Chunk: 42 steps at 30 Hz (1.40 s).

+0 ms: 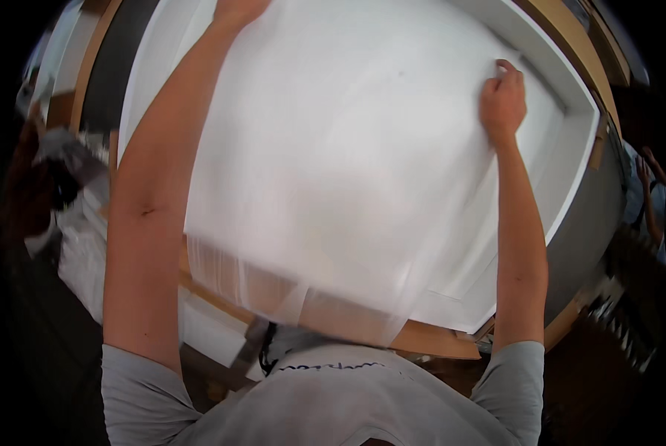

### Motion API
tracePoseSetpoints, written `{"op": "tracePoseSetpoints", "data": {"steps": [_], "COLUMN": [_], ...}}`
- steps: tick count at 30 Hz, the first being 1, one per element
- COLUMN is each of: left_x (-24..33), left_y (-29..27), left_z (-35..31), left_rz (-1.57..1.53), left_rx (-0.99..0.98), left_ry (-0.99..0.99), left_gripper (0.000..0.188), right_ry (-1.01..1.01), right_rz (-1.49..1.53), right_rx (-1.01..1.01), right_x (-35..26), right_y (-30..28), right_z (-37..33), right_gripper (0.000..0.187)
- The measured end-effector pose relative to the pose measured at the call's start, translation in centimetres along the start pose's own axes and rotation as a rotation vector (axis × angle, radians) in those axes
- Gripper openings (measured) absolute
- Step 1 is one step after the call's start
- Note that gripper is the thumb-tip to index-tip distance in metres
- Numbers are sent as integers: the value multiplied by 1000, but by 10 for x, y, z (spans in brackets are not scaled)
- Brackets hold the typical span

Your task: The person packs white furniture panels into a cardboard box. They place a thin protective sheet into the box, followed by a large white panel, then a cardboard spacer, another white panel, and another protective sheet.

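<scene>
Both my arms reach up and forward over a large white sheet of thin translucent material (pixel 348 163) that lies over a big white shallow tray (pixel 571 126). My left hand (pixel 236 9) grips the sheet's far left corner at the top edge of the view, partly cut off. My right hand (pixel 502 100) is closed on the sheet's far right corner, pinching it. The sheet's near edge (pixel 303 297) hangs blurred and see-through over the wooden table edge (pixel 437 346) in front of my grey shirt.
The tray rests on a wooden-edged table with a dark grey surface (pixel 593 223). Another person's hand and sleeve (pixel 649 193) show at the far right. White crumpled material (pixel 80 245) and dark objects lie at the left.
</scene>
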<state>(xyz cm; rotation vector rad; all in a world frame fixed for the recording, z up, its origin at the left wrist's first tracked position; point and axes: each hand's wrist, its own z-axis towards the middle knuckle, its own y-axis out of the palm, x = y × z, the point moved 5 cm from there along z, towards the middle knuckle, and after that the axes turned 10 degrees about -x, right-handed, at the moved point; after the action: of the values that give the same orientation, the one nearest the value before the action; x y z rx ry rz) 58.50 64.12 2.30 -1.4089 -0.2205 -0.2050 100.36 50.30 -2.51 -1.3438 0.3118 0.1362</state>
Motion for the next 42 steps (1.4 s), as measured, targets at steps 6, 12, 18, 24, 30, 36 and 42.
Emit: {"op": "tracePoseSetpoints", "data": {"steps": [6,12,18,24,30,36,42], "left_x": [56,-180,-270,-311,-636,-897,-931], "left_y": [-157,-268,-100,23,20,70,141], "left_z": [-254,-567,-1169,-1384,-1409,-1541,-1607], "left_rz": [-289,-623,-806,-1481,-471,-27,345], "left_rx": [-147,193,-212,-87,111,-45,242], "left_ry": [571,-657,-1886,-1866,-1760,-1768,-1794], "left_gripper": [33,24,27,21,35,59,71], "right_ry": [-192,-41,-368,-865,-646,140,481], "right_rz": [-84,-885,611,577,-70,-461,-355], "right_rx": [-20,-456,-590,-810,-1866,-1987,-1620], "right_x": [4,118,-294,-550,-441,-312,-381], "right_y": [30,54,-18,-29,168,215,283], "right_z": [10,138,-67,-478,-779,-871,-933], "right_gripper": [34,47,44,31,27,28,33]}}
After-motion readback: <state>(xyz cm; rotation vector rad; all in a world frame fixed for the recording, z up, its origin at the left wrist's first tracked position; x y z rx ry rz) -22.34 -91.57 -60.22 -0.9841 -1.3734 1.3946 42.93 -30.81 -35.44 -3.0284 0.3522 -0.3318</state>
